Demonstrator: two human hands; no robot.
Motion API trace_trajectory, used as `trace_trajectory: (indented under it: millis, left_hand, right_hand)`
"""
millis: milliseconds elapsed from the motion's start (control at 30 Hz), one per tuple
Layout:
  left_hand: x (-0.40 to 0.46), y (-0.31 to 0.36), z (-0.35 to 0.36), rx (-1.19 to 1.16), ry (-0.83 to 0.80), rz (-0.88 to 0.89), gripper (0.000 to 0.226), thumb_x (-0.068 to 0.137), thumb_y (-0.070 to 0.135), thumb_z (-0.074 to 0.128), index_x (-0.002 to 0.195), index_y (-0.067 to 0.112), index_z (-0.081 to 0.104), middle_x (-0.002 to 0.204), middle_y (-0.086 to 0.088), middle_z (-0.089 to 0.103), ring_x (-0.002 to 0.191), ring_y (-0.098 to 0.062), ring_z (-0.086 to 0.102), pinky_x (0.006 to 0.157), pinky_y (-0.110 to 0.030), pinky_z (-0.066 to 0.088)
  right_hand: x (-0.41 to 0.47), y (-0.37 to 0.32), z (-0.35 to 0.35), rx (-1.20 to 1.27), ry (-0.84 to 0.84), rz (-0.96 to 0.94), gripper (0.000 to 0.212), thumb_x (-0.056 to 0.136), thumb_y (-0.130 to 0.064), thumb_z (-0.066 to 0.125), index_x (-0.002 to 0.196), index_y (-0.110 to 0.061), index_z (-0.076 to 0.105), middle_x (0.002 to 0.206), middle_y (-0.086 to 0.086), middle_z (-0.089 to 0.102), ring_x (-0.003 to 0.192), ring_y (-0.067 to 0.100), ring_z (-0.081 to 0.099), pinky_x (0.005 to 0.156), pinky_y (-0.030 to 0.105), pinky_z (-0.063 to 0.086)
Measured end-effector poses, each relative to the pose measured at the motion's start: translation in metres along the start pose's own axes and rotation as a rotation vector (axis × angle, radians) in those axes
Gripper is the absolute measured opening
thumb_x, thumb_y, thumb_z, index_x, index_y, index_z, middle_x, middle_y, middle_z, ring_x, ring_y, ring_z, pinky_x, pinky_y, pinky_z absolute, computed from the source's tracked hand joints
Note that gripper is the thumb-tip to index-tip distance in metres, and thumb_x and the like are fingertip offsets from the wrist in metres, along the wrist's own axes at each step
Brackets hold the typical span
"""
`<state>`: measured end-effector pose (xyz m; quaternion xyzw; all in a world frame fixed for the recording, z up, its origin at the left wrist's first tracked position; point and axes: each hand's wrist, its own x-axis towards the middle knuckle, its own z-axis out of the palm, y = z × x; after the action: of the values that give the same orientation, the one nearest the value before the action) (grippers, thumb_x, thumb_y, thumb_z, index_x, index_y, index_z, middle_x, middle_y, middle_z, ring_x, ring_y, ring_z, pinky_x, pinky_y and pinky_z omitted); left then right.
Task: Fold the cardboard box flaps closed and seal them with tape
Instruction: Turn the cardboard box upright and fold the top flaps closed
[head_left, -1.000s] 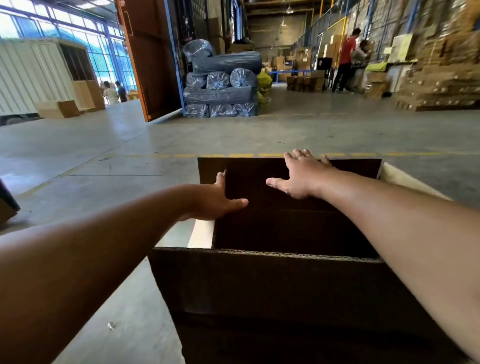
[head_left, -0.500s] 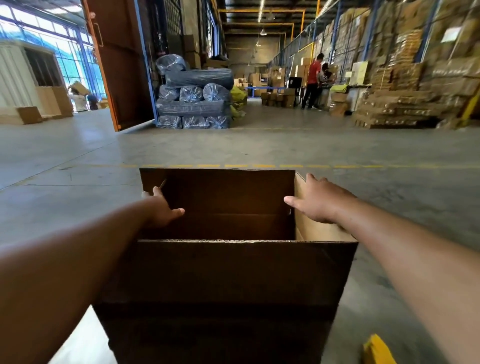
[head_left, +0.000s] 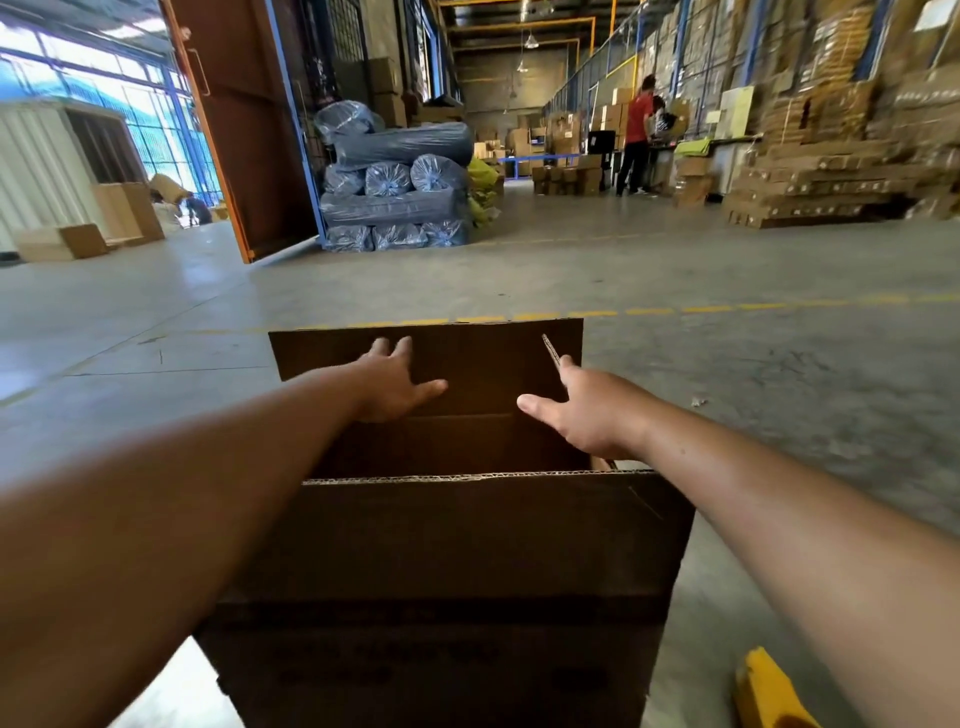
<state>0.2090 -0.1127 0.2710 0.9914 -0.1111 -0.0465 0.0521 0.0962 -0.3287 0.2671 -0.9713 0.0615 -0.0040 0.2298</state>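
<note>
A large brown cardboard box (head_left: 457, 561) stands open on the concrete floor right in front of me. Its near flap stands upright, with the corrugated edge on top. The far flap (head_left: 467, 353) is upright too. My left hand (head_left: 395, 387) lies flat against the inner face of the far flap, fingers spread. My right hand (head_left: 584, 413) presses on the right side flap (head_left: 550, 351), which I see edge-on; the thumb points left over the opening. No tape is in view. The inside of the box is dark.
A yellow object (head_left: 769, 691) lies on the floor at the lower right. Blue wrapped rolls (head_left: 395, 202) are stacked ahead beside a tall orange door (head_left: 244, 130). Flattened cartons (head_left: 831, 176) are piled at the right, near a person in a red shirt (head_left: 638, 140).
My left hand has moved from the box's left side onto the far flap. The right side flap has swung up and inward under my right hand.
</note>
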Motion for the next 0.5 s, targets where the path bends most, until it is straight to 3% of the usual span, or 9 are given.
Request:
trace_trajectory:
  millis: [100, 200, 400, 500]
  left_hand:
    - [0.020, 0.042, -0.001, -0.030, 0.041, 0.148, 0.087, 0.095, 0.066, 0.036, 0.158, 0.025, -0.008, 0.166, -0.008, -0.013, 0.152, -0.033, 0.000, 0.122, -0.049, 0.010]
    - [0.042, 0.060, 0.004, -0.015, 0.053, 0.160, 0.086, 0.094, 0.068, 0.033, 0.158, 0.029, -0.009, 0.165, -0.005, -0.014, 0.152, -0.031, -0.009, 0.120, -0.057, 0.008]
    - [0.061, 0.050, 0.027, -0.106, 0.069, 0.109, 0.085, 0.095, 0.068, 0.029, 0.158, 0.025, -0.010, 0.164, 0.007, -0.020, 0.152, -0.025, -0.010, 0.118, -0.063, 0.007]
    - [0.063, 0.052, 0.028, -0.105, 0.085, 0.124, 0.085, 0.095, 0.069, 0.029, 0.158, 0.024, -0.007, 0.164, 0.005, -0.019, 0.152, -0.026, -0.011, 0.117, -0.064, 0.006]
  right_hand:
    - [0.001, 0.000, 0.005, 0.048, -0.021, -0.006, 0.087, 0.092, -0.065, 0.037, 0.154, -0.016, 0.003, 0.158, 0.011, 0.023, 0.142, 0.026, 0.029, 0.112, 0.036, 0.029]
    - [0.000, 0.002, 0.007, 0.097, -0.106, -0.015, 0.083, 0.092, -0.065, 0.033, 0.154, -0.015, 0.008, 0.159, 0.008, 0.019, 0.145, 0.024, 0.023, 0.116, 0.037, 0.023]
    - [0.002, -0.002, 0.017, -0.167, -0.409, -0.112, 0.075, 0.096, -0.063, 0.021, 0.153, -0.014, 0.021, 0.160, 0.002, 0.018, 0.147, 0.019, 0.017, 0.119, 0.037, 0.015]
    - [0.004, -0.004, 0.017, -0.261, -0.488, -0.123, 0.072, 0.097, -0.059, 0.019, 0.154, -0.016, 0.015, 0.161, -0.001, 0.013, 0.147, 0.015, 0.012, 0.119, 0.034, 0.009]
